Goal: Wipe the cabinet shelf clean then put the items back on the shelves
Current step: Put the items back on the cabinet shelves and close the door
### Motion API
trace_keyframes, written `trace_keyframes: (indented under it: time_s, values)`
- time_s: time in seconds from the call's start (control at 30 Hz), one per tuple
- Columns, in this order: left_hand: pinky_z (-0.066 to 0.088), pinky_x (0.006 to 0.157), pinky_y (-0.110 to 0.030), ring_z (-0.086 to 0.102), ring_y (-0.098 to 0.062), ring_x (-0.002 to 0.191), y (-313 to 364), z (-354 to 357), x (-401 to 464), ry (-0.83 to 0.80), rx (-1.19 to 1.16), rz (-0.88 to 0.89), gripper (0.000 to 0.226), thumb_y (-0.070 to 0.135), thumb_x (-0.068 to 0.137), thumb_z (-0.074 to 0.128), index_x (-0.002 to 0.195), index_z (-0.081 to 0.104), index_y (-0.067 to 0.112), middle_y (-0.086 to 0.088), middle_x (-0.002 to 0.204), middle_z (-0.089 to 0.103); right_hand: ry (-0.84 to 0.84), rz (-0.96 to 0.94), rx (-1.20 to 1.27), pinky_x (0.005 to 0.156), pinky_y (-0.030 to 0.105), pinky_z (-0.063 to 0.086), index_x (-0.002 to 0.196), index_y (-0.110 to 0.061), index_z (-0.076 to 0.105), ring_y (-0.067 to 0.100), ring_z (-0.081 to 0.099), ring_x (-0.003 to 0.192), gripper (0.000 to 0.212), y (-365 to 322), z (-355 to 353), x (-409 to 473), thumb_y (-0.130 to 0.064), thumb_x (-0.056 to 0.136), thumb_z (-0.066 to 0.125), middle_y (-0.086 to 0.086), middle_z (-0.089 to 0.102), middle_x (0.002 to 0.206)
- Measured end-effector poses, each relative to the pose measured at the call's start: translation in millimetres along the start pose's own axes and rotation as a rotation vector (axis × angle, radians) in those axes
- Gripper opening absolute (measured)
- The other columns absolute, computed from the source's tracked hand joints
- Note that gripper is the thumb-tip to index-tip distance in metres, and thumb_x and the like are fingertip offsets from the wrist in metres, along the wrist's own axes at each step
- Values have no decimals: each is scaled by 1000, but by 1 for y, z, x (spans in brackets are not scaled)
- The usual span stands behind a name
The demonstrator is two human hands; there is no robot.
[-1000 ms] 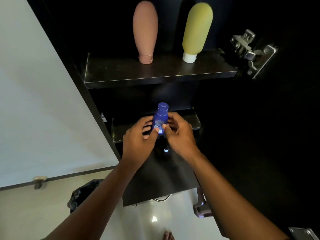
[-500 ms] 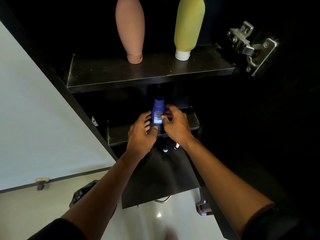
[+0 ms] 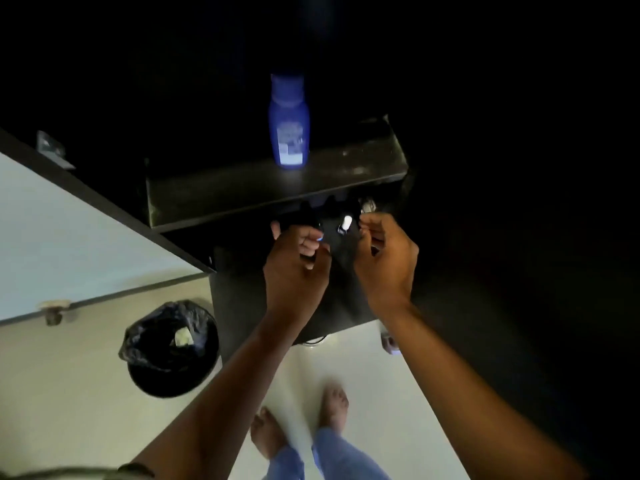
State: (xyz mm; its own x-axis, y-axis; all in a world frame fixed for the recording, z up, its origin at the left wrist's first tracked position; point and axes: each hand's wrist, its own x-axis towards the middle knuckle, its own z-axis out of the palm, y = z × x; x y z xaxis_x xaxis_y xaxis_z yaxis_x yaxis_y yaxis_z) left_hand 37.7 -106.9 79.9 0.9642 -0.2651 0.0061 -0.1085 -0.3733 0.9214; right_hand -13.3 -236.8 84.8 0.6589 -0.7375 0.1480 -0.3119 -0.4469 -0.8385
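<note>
No text can be read anywhere. The blue bottle (image 3: 289, 124), upright on the dark shelf (image 3: 242, 192) at the far centre, carries a pale label on its front, but the print is too blurred and dim to make out any word, brand or number.

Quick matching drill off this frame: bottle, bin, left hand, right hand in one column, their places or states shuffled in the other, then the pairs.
Things:
1. blue bottle
2. bin
3. left hand
4. right hand

Places or states:
A. on the floor, lined with a black bag
B. upright on the shelf, untouched
C. below the shelf, closed around a small dark item
D. below the shelf, right of the other hand, fingers curled beside a small white-tipped item

Pairs: 1-B, 2-A, 3-C, 4-D
</note>
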Motion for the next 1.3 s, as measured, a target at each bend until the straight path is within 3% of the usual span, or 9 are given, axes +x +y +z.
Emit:
trace_keyframes:
  time_s: [0.17, 0.27, 0.43, 0.57, 0.7, 0.8, 0.87, 1.13, 1.3]
  values:
    - [61, 95, -41, 69, -16, 115, -64, 39, 20, -90, 56, -150, 63, 39, 87, 71, 143, 54, 14, -6, 135, 66, -206, 217, -144, 99, 41, 59, 130, -16, 63, 24, 71, 112, 45, 63, 46, 1, -1, 87, 63, 6, 74, 120]
    - [59, 99, -43, 68, -19, 117, -87, 53, 36, -113, 160, -171, 74, 40, 89, 72, 152, 44, 14, -9, 147, 58, -251, 220, -161, 100, 43, 58, 133, -20, 59, 23, 68, 115, 50, 77, 70, 13, -2, 86, 62, 4, 71, 122]
    - [57, 97, -35, 71, -18, 109, -102, 65, 60, -100, 272, -112, 59, 29, 92, 73, 146, 52, 14, -4, 142, 63, -172, 191, -226, 82, 25, 48, 126, -14, 59, 22, 69, 108, 38, 81, 91, 38, 1, 91, 62, 4, 72, 113]
    - [55, 100, -41, 70, -22, 112, -110, 73, 69, -86, 302, -40, 52, 30, 91, 72, 139, 59, 15, -2, 134, 68, -154, 180, -253, 80, 22, 44, 121, -9, 61, 25, 70, 107, 27, 88, 96, 42, -1, 95, 61, 8, 72, 111]
    - [28, 108, -10, 73, -19, 105, -115, 74, 71, -87, 391, -21, 39, 30, 94, 69, 130, 66, 14, -3, 114, 77, -131, 117, -285, 79, 33, 53, 113, -6, 64, 31, 71, 102, 20, 86, 93, 38, 0, 94, 62, 12, 74, 106]
    - [55, 98, -35, 76, -14, 91, -105, 68, 66, -82, 320, -31, 35, 33, 91, 72, 122, 70, 17, -1, 103, 79, -116, 79, -303, 77, 33, 50, 108, -5, 65, 32, 70, 100, 14, 80, 84, 29, -2, 94, 65, 13, 73, 103]
    - [60, 88, -38, 76, -9, 88, -94, 62, 56, -79, 290, -30, 32, 33, 88, 75, 117, 71, 20, 3, 99, 79, -98, 67, -289, 76, 33, 51, 105, -7, 65, 30, 70, 97, 10, 73, 74, 22, -5, 95, 65, 11, 72, 101]
    - [65, 86, -36, 76, -5, 98, -24, 3, 13, -165, 18, -22, 28, 12, 83, 83, 109, 71, 17, 0, 104, 78, -5, 19, -245, 77, 39, 59, 104, -18, 67, 20, 68, 91, 5, 5, 11, -19, -18, 99, 66, 0, 72, 96]
    - [60, 82, -18, 74, 4, 91, 58, -54, -7, -164, -30, 116, 28, 13, 85, 83, 111, 75, 14, 12, 98, 78, 43, -16, -88, 83, 33, 60, 116, -15, 69, 14, 67, 92, 18, -61, -39, -38, -12, 98, 67, 0, 69, 102]
